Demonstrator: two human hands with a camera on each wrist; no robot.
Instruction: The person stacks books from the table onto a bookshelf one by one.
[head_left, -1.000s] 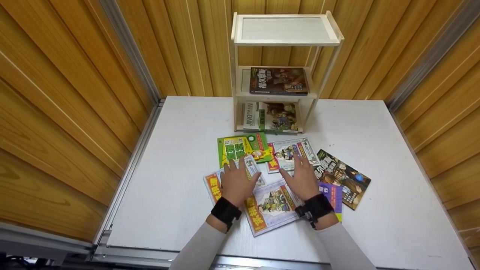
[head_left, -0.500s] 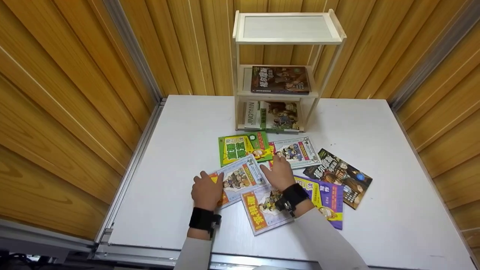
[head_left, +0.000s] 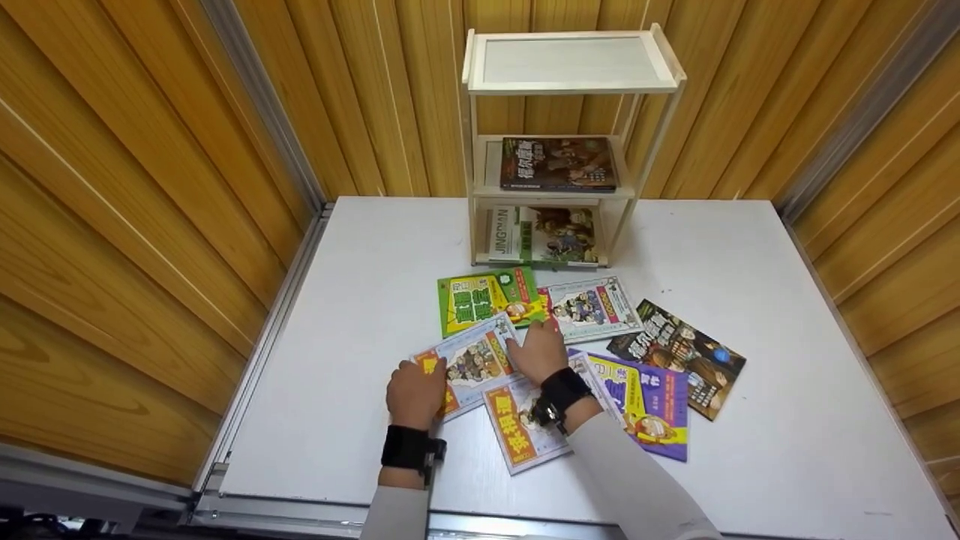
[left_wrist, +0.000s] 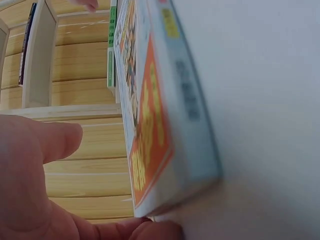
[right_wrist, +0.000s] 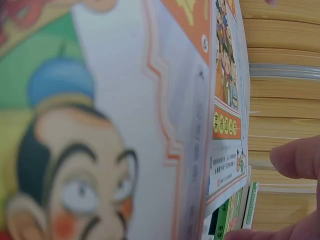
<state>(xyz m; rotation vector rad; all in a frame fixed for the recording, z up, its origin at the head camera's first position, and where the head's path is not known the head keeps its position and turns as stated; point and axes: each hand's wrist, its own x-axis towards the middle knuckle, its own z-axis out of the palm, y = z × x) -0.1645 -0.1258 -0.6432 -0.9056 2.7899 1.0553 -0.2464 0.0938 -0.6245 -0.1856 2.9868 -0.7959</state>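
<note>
A light-blue comic book (head_left: 476,362) with an orange title corner lies flat among several other books. At its left edge is my left hand (head_left: 415,394); in the left wrist view the fingertips (left_wrist: 157,230) meet the book's corner and the thumb (left_wrist: 62,140) stays clear of the cover. My right hand (head_left: 540,354) reaches to the same book's right edge, its thumb (right_wrist: 295,157) apart from the cover in the right wrist view. Beneath the right wrist lies a lilac comic book (head_left: 510,427), partly hidden. A green-and-yellow book (head_left: 480,300) lies just behind the light-blue one.
A wooden shelf rack (head_left: 574,64) stands at the back, with a dark book (head_left: 559,163) on its middle level and a white-green book (head_left: 547,234) on its lowest. A pink-edged comic (head_left: 592,307), a purple book (head_left: 652,409) and a black book (head_left: 686,356) lie to the right.
Both hands were spread over the books. The left hand has moved left and down to the light-blue comic's left edge; the right hand has moved left to its right edge.
</note>
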